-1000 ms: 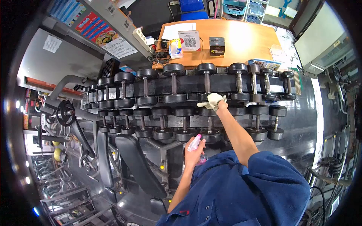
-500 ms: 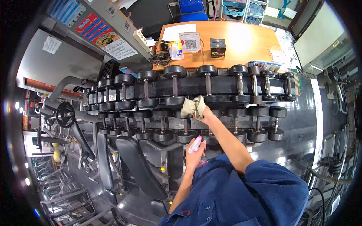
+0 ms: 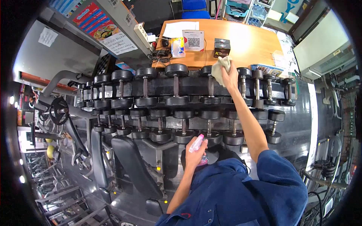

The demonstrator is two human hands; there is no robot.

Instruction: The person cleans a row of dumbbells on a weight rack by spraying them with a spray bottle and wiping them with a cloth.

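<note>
Since half a second ago the right hand [image 3: 230,77] has gone up from the lower row to the far end of the upper row, and it carried the cloth [image 3: 220,67] along.

Biggest of all is the dumbbell rack [image 3: 188,86], two black rows running across the view from left to right. Behind its far edge stands the wooden desk [image 3: 249,39], just beside the upper row, so there is very little free room for the hand there. On the right end of the rack the shiny dark floor [image 3: 298,124] is open. Below the rack on the left a black bench [image 3: 132,165] stands near the lower row.

The right arm reaches over both rows. Its fingers are closed around the pale cloth, which is pressed on the far head of a dumbbell [image 3: 209,84] in the upper row. The left hand [image 3: 194,154] stays near the chest, fingers wrapped tightly on a spray bottle [image 3: 198,147] with a pink and white head.
</note>
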